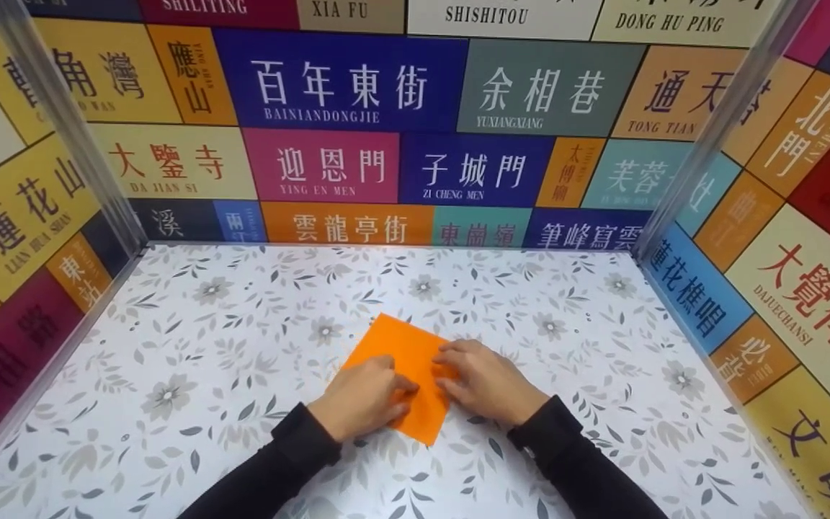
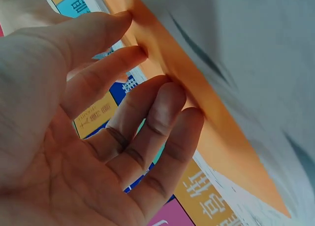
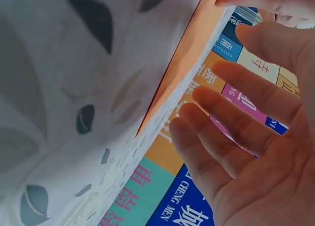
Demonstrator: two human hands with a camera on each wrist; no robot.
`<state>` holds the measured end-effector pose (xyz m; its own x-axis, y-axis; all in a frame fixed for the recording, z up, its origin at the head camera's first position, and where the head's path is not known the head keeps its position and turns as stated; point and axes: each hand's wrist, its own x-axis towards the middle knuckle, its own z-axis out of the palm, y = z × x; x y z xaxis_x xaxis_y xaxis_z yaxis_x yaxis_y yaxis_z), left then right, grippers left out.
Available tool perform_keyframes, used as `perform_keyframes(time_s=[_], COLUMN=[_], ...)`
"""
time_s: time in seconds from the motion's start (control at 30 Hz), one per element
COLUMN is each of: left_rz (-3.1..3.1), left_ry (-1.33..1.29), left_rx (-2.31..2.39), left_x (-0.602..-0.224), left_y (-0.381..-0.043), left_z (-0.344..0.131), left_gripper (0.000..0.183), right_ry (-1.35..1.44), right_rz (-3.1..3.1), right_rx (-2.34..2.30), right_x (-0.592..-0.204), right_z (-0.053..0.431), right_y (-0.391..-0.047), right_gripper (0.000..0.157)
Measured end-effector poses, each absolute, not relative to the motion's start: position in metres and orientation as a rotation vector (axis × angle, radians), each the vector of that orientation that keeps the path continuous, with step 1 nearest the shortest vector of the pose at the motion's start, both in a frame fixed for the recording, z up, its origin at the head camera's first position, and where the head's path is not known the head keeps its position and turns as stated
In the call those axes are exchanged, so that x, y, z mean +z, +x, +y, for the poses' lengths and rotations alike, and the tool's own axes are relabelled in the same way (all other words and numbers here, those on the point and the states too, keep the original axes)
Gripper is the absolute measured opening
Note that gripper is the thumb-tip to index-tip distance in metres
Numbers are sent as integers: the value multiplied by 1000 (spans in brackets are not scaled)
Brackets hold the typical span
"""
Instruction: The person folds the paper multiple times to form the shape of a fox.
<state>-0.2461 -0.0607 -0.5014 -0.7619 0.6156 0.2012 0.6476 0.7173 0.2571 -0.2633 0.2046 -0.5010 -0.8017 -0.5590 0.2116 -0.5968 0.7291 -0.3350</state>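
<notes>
An orange sheet of paper [image 1: 415, 346] lies at an angle on the patterned tabletop, its far corner pointing away from me. My left hand [image 1: 368, 396] rests on its left part. In the left wrist view the fingertips [image 2: 193, 118] of that hand press down on the paper [image 2: 211, 122], fingers loosely bent. Over the sheet's right edge is my right hand [image 1: 491, 382], its fingers spread and relaxed. The right wrist view has the right hand's fingers [image 3: 202, 137] with nothing in their grasp, the paper [image 3: 179, 63] beyond them.
The white tabletop [image 1: 242, 310] bears grey flowers and leaves. Panels of coloured signs with Chinese characters stand behind it [image 1: 343, 86] and along both sides. Clear corner posts [image 1: 710, 137] join the panels. Black sleeves [image 1: 566, 447] cover both forearms.
</notes>
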Motion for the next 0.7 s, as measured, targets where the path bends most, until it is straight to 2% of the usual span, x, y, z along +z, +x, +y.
perform_keyframes(time_s=[0.7], left_rz=[-2800], left_ry=[-1056], left_rx=[-435], left_x=[-501], left_y=[-225], left_z=[-48], left_gripper=[25], right_ry=[955], right_rz=[-2876], right_rx=[581], right_x=[-509], right_z=[202], right_y=[-257], right_gripper=[31])
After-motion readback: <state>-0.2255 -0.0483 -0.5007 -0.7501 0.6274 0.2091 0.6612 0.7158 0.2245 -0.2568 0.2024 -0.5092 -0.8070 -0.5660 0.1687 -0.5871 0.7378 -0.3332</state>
